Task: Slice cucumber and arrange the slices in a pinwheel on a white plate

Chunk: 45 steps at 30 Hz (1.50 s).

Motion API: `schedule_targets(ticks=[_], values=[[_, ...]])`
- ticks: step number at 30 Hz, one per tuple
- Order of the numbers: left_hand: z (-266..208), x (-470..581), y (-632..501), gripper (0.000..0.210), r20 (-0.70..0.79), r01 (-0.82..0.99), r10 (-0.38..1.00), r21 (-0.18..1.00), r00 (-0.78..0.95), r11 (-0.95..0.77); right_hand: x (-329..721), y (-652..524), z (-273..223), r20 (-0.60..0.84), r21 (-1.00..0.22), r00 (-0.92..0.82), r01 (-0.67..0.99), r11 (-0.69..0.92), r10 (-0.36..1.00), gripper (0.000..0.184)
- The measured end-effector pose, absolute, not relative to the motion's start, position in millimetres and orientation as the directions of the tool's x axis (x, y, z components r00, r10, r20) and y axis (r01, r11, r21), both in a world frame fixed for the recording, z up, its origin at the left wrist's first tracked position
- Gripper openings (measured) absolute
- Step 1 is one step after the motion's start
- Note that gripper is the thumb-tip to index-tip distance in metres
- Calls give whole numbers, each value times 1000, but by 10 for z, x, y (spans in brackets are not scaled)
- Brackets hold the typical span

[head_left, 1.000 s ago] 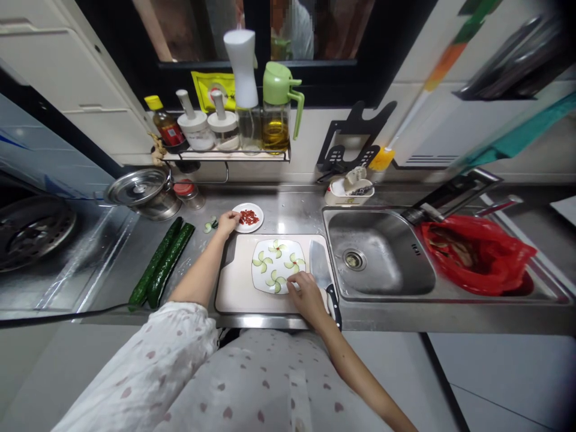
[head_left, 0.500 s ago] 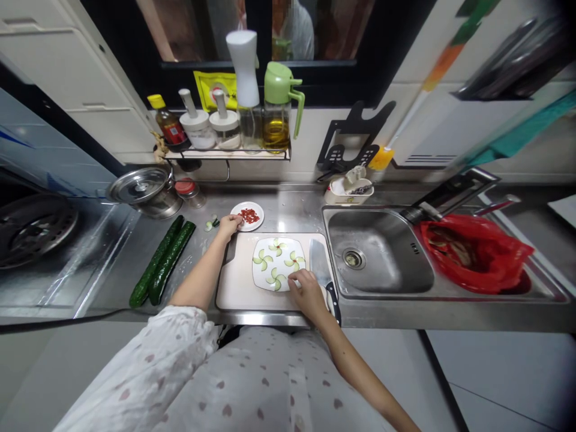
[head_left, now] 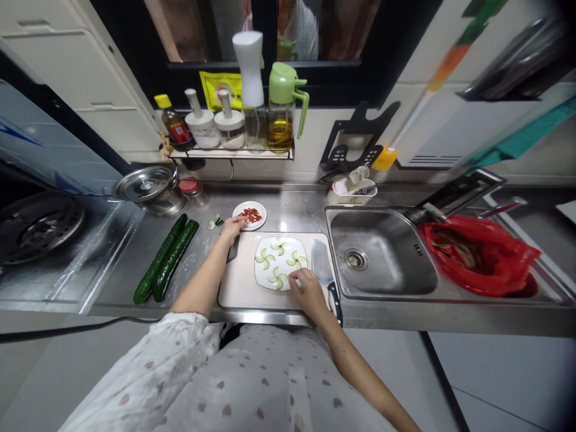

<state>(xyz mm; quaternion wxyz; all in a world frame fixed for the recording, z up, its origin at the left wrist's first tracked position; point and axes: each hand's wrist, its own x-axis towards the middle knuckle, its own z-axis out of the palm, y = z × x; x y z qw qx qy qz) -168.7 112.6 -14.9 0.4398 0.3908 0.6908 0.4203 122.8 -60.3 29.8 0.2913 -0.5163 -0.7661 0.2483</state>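
My left hand (head_left: 234, 226) reaches to the near left rim of a small white dish (head_left: 263, 222) holding chopped red pieces (head_left: 252, 215). Its fingers are pressed together at the red pieces; what is between them is too small to see. My right hand (head_left: 306, 287) is closed, its fingertips together at the lower right edge of a white square plate (head_left: 261, 278). Fans of pale green slices (head_left: 278, 278) lie on that plate, some with a red centre. Beneath it is a cutting board (head_left: 238, 294), with a cleaver (head_left: 322, 259) along its right side.
Two cucumbers (head_left: 168, 258) lie left of the board, near small cucumber scraps (head_left: 212, 224). A lidded pot (head_left: 150, 186) and a red-lidded jar (head_left: 193, 191) stand behind. Right are the sink (head_left: 382, 258) and a red plastic bag (head_left: 481, 258). A seasoning rack (head_left: 234, 155) hangs above.
The whole view has shifted slightly, so things sit a little further right. My left hand has moved very slightly at the dish; my right hand stays by the square plate.
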Motion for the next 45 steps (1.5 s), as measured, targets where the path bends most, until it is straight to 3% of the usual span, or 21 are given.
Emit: schedule_targets(ticks=[8, 11, 21, 26, 30, 38, 45], values=[[-233, -1828, 1066, 9, -189, 380, 898, 857, -397, 349, 1253, -633, 296, 188, -685, -290, 646, 337, 938, 18], [-258, -1853, 1049, 5, -221, 300, 879, 881, -423, 365, 1261, -641, 295, 193, -687, -286, 644, 338, 938, 17], [-120, -1880, 879, 21, -337, 23, 871, 929, -357, 369, 1234, -668, 321, 171, -698, -284, 641, 320, 943, 18], [97, -1764, 712, 25, -359, -211, 910, 925, -209, 316, 1175, -634, 371, 162, -729, -286, 610, 310, 944, 18], [314, -1550, 488, 28, -307, -240, 944, 932, -123, 272, 1046, -467, 469, 168, -798, -281, 523, 298, 945, 15], [611, -1159, 117, 33, -250, -181, 966, 949, 61, 257, 572, 75, 612, 54, -941, -135, 323, 95, 989, 20], [598, -1158, 50, 35, -269, -175, 961, 945, 64, 276, 407, 127, 641, 52, -948, -191, 300, 109, 980, 11]])
